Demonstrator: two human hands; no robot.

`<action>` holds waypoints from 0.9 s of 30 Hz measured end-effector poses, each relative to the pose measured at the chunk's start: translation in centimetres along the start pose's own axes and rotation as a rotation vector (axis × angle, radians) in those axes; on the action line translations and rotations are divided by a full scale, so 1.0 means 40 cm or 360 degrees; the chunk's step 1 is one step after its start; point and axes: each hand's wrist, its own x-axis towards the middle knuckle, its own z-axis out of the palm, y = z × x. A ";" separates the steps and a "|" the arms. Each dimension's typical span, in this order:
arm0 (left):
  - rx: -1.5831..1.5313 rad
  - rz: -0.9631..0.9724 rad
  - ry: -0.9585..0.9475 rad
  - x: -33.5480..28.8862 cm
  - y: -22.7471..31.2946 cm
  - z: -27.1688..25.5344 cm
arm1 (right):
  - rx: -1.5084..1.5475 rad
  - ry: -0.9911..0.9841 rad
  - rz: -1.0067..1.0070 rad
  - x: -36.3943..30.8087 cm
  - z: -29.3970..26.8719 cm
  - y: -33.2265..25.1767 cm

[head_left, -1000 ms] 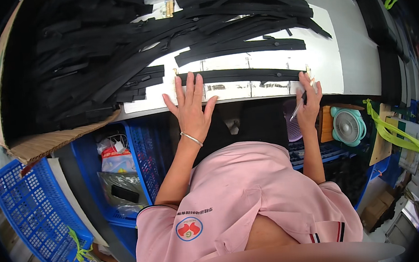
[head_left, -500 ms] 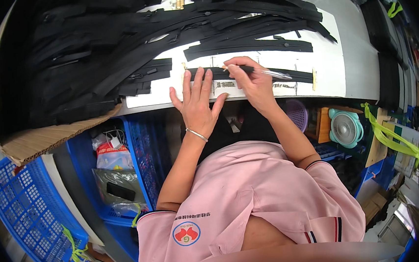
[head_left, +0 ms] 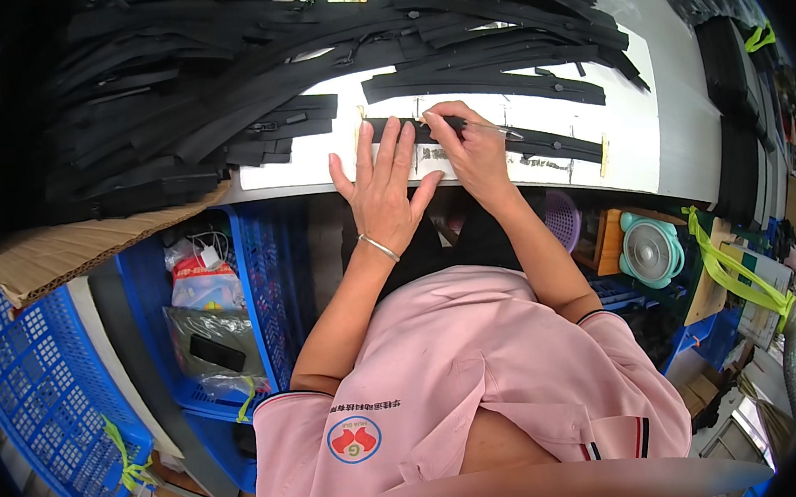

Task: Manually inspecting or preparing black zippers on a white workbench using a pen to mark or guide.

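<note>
A black zipper strip (head_left: 558,145) lies straight along the near edge of a white board (head_left: 633,127), between two yellowish tape pieces. My left hand (head_left: 379,189) rests flat on the strip's left part, fingers spread, holding it down. Just to its right, my right hand (head_left: 480,163) grips a pen (head_left: 503,131) with a clear barrel. The pen's point is at the strip's upper edge, close to a dark line drawn on the board. Another black zipper (head_left: 498,88) lies a little farther back, apart from the first.
A large heap of black zippers (head_left: 189,87) covers the table's left and back. A cardboard flap (head_left: 107,239) juts out at the left edge. Below stand blue baskets (head_left: 45,398), one with a phone (head_left: 216,352). A turquoise fan (head_left: 652,249) is at the right.
Against the board, my right hand and the pen point have shifted slightly left, up to the drawn line. My left hand stays flat on the strip. The whole view has shifted a little.
</note>
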 end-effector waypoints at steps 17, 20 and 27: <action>0.0035 0.0037 0.0002 0.001 -0.004 0.004 | -0.0067 -0.0280 -0.0013 -0.003 -0.021 0.008; 0.0080 0.0040 -0.0024 0.000 -0.002 0.005 | -0.0196 -0.0289 -0.0347 -0.004 -0.028 0.007; 0.0123 0.0004 -0.0077 -0.002 -0.003 0.003 | 0.0122 0.0433 0.0163 -0.053 -0.160 0.012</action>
